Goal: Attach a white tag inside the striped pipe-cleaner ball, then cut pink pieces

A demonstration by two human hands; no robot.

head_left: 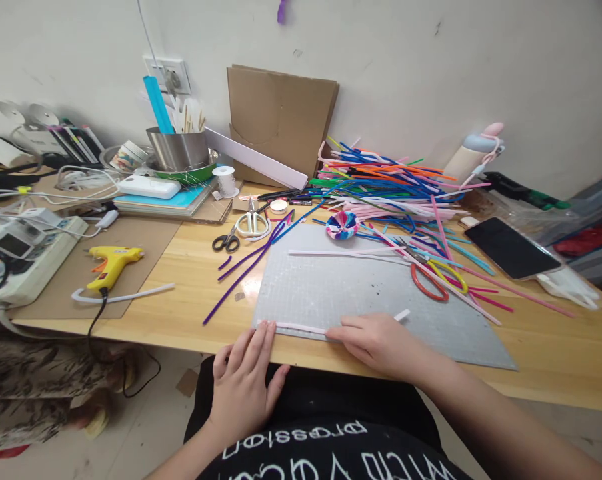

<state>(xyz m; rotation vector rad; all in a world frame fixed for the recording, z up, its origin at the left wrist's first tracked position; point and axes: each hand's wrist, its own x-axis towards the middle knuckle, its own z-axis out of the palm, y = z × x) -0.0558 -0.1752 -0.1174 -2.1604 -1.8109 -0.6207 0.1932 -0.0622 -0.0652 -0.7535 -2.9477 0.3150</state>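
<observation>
A pale pink pipe cleaner [301, 327] lies along the near edge of the grey cutting mat [325, 287]. My left hand [245, 373] is spread out, palm down, its fingertips resting at the pipe cleaner's left end. Farther right, my right hand [375, 340] has its fingers curled together, with thumb and index pinching the same pipe cleaner. Its middle is hidden beneath that hand, and a pale end sticks out behind the knuckles. Another pale pink pipe cleaner [345, 253] lies across the upper mat. Red-and-yellow-handled scissors [431, 280] rest on the mat's right side.
Beyond the mat are a coiled multicoloured disc [342, 225] and a heap of pipe cleaners [391, 177]. Purple pipe cleaners [251, 263], small black scissors [225, 242] and a yellow glue gun [111, 263] lie left. A phone [513, 247] is right. Another person's patterned clothing [25, 393] shows lower left.
</observation>
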